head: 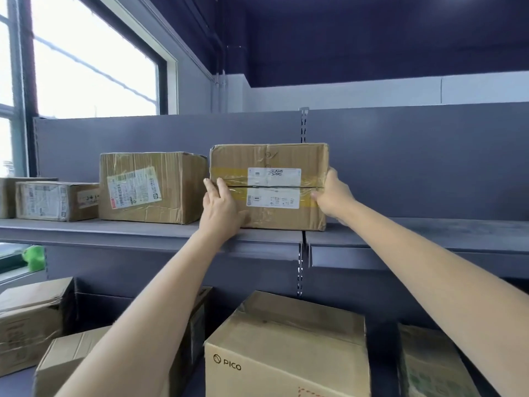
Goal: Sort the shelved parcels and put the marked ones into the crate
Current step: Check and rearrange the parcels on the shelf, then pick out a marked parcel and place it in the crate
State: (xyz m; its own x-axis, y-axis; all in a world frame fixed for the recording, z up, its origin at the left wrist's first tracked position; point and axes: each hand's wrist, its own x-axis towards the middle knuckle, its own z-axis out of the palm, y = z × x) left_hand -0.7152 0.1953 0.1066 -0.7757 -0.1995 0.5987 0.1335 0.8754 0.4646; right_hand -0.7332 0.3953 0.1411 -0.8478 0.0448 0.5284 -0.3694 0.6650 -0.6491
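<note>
Grey metal shelving fills the view, backed by a grey panel, with a dark purple wall above and a bright window up to the left of the hands. On the upper grey shelf stands a brown cardboard parcel with yellow tape and two white labels, its base on the shelf right where two shelf boards meet at a slotted upright. Both bare arms reach up and forward to it. The left hand lies flat against the parcel's left front edge, fingers pointing up and thumb spread along the lower front. The right hand wraps the right edge, thumb on the front face, the other fingers hidden behind the side; so both hands grasp the parcel between them. Just left of the left hand sits a larger taped brown carton with a tilted white label, and farther left a low flat brown box. Below the arms, on the lower shelf, stands a tan carton printed PICO among other brown boxes.
</note>
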